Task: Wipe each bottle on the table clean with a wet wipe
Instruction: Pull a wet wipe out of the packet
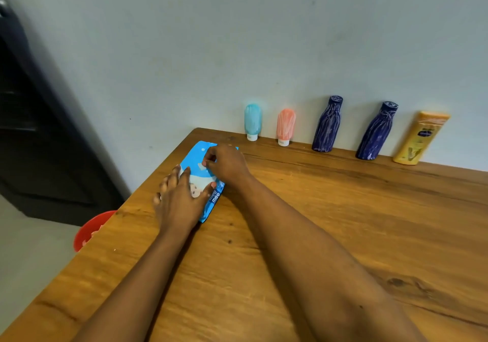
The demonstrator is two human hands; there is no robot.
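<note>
A flat blue wet wipe pack lies on a wooden table near its far left corner, its long axis running away from the person and leaning slightly to the right, with the printed brand end nearest the person. The left hand lies flat on the near half of the pack, fingers spread and pressing down, gripping nothing. The right hand hovers over the far half, just beyond the left hand, its thumb and forefinger pinched together at a small pale tab on top of the pack; whether they have actually caught the tab is unclear. Beyond and to the right of both hands, five bottles stand in a row along the table's far edge against a pale blue-grey wall, well apart from the hands. From nearest the hands outward they are a light blue tube and a pink tube, both standing cap-down, then a dark blue bottle, a second dark blue bottle, and a yellow lotion bottle. All five are streaked with pale marks. The tabletop shows warm grain and dark knots. To the left of the left hand, past the table edge, a red bin sits on a pale floor, and a dark door fills the left side.
</note>
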